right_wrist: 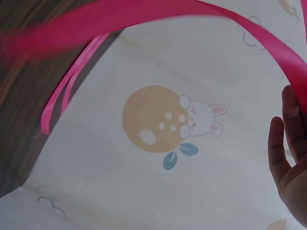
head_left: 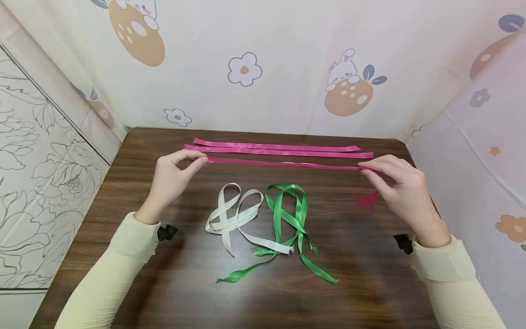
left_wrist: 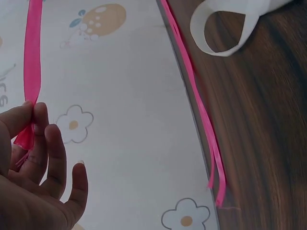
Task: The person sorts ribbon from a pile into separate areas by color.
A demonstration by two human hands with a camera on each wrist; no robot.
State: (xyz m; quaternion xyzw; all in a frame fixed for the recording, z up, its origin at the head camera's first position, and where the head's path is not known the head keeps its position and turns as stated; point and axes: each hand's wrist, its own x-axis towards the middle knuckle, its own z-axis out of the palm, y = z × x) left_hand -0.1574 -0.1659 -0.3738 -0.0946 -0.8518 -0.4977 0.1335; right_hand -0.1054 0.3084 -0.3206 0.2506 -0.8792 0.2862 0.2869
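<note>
A pink ribbon is stretched nearly level between both hands above the table's far part. My left hand pinches its left end between thumb and fingertips, and in the left wrist view a short frayed tip of the ribbon pokes out below the pinch. With thumb and fingers, my right hand pinches the ribbon farther along; a loose tail hangs beneath that hand. The right wrist view shows this tail as a broad, partly blurred pink band, with only part of the right hand visible.
Two more pink ribbons lie straight, side by side, along the far edge of the brown wooden table. Nearer me, a looped white ribbon lies left of a looped green ribbon, their ends overlapping. A patterned curtain stands behind.
</note>
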